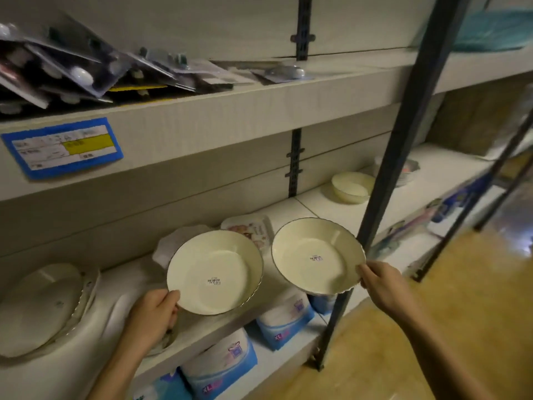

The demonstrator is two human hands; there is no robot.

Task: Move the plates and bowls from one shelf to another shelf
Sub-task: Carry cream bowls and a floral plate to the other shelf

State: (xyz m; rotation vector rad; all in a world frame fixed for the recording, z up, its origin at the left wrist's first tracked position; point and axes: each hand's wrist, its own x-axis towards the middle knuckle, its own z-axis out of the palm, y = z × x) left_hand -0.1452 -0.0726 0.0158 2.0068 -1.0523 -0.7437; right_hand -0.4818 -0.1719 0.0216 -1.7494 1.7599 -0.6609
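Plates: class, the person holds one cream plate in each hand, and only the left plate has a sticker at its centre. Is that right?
Wrong on the sticker. In the head view the right plate has a sticker at its centre too, like the left plate. The rest holds: the left hand and the right hand each grip one cream plate.
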